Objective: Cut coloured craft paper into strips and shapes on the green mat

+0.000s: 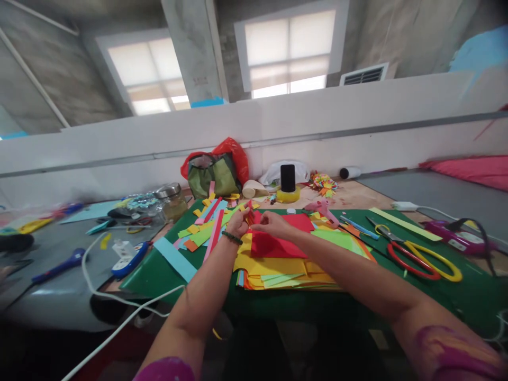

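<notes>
My left hand (238,222), with a green bead bracelet at the wrist, is closed on a small red and orange paper piece (250,213). Just to its right, my right hand (273,224) has its thumb and fingertips pinched together, close to that piece; what lies between them is too small to make out. Beneath both hands is a stack of coloured paper, with a red sheet (278,245) on top and yellow sheets (270,265) below it. Cut paper strips, such as a pink strip (214,235) and a light blue strip (174,259), lie to the left.
Red-and-yellow-handled scissors (413,254) and a pink glue gun (323,209) lie on the right of the green mat (146,278). At the back stand a phone (288,178) on a yellow tape roll (288,196) and a green bag (214,177). A glass jar (171,203) and power strip (130,260) are left.
</notes>
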`<state>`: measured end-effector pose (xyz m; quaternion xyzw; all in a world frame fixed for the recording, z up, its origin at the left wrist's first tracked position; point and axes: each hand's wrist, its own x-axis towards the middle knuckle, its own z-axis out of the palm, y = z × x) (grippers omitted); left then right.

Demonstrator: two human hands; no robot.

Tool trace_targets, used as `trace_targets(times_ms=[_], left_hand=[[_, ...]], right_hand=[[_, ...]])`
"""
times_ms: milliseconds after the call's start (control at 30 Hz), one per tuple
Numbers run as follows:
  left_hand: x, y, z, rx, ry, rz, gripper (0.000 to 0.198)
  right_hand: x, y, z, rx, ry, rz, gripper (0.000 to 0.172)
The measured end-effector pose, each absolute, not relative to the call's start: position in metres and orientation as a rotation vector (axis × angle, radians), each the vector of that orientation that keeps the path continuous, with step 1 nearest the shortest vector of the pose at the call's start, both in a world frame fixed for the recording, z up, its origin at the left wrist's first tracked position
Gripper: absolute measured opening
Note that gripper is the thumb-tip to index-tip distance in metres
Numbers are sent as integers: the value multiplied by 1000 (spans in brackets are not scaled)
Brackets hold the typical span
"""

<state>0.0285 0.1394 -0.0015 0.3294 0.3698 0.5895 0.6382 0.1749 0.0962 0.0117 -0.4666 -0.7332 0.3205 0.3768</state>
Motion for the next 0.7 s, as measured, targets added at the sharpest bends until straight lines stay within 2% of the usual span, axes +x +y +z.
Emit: trace_targets(times_ms=[100, 233, 400, 600, 700], left_hand=[[35, 140, -5, 740, 875, 1368, 9], [43, 138, -6, 745, 880, 1391, 26], [45, 133, -4, 753, 891, 1394, 32], [43, 129, -2, 771, 925, 1384, 35], [42, 128, -2, 798, 944, 1375, 34]], right_hand=[[171, 106, -8, -1133, -1777, 972, 20], [181, 110, -15, -1039, -1695, 1137, 12], [190, 120, -21, -1018, -1656, 1211, 6], [205, 129, -21, -1046, -1701, 1127, 8], [211, 129, -14, -1008, -1744, 1063, 22]])
